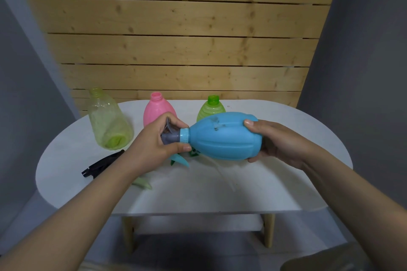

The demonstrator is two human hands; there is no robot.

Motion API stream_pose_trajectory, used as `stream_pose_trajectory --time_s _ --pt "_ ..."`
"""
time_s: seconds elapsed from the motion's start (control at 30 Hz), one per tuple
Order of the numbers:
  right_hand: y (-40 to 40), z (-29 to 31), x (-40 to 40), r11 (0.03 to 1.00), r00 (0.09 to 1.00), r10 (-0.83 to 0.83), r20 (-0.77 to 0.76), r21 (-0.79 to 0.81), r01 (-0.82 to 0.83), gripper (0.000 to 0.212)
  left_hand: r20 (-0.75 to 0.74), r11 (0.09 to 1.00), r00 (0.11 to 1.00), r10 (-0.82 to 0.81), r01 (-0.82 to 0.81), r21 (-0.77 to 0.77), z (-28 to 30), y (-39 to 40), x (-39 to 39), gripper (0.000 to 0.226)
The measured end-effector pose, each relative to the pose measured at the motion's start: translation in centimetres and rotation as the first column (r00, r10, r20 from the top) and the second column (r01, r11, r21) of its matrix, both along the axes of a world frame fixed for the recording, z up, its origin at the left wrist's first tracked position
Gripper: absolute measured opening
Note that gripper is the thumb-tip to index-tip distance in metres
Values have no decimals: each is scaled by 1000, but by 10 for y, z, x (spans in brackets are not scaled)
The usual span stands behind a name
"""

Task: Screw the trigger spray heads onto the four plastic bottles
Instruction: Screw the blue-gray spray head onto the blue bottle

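Note:
A blue bottle (222,136) lies sideways in the air above the white table (220,189), neck pointing left. My right hand (277,143) grips its base. My left hand (158,141) is wrapped around a grey trigger spray head (170,136) that sits at the bottle's light-blue collar, with its blue trigger (180,159) hanging below. Three open bottles stand at the back without heads: a clear yellow-green one (109,121), a pink one (157,109) and a green one (210,109).
A black spray head (100,164) lies on the table at the left. A pale green trigger part (143,183) pokes out under my left forearm, and a dark green piece (195,153) lies beneath the blue bottle. A wooden slat wall stands behind.

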State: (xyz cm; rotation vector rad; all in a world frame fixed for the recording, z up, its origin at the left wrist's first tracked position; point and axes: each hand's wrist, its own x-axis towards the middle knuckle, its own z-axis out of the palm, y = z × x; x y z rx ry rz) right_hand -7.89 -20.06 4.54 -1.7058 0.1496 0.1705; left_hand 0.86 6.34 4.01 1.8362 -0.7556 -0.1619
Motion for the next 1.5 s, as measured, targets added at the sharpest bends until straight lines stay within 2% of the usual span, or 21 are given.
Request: stream_pose_trajectory --time_s 0.1,0.23,0.3,0.4,0.47,0.53,0.63,0.73,0.8,0.9,1.1,1.27,1.5 --pt "0 0 -5 995 1000 8 1 -101 -8 65 -30 1000 1000 6 -6 0 0 -3 1 35" --pt "7 3 -9 913 982 13 188 -402 65 73 -65 1000 998 -14 15 24 1 -13 2 36" --pt "13 6 -10 854 968 87 237 -518 50 74 -45 999 999 -26 27 26 2 -21 0 35" --pt "18 5 -10 696 968 131 215 -715 64 90 8 1000 1000 -22 21 14 6 -32 -1 36" --pt "18 6 -9 650 972 111 208 -755 87 93 29 1000 1000 -8 8 -3 7 -37 -1 38" --pt "14 6 -9 683 972 79 220 -723 108 85 54 1000 998 9 -8 -19 8 -42 -1 40" --pt "4 3 -7 796 972 10 236 -590 135 75 123 994 988 92 -85 -66 10 -47 0 43" --pt "-12 -4 -5 898 958 -142 249 -374 231 74 47 983 985 167 -162 -85 4 -51 4 51" --pt "-22 -8 0 921 929 -274 248 -210 328 76 -8 977 979 204 -204 -61 -2 -54 6 56" --pt "-33 -17 10 902 883 -416 219 -29 432 76 6 972 972 235 -235 -21 -10 -58 9 51" --pt "-45 -38 33 842 841 -511 180 -93 531 73 41 966 966 255 -256 24 -27 -68 16 44" --pt "-49 -49 47 861 861 -476 182 -106 498 74 143 952 944 298 -305 27 -33 -77 21 43" --pt "-49 -53 54 896 889 -418 188 -75 437 72 194 925 917 350 -370 81 -37 -90 28 62"
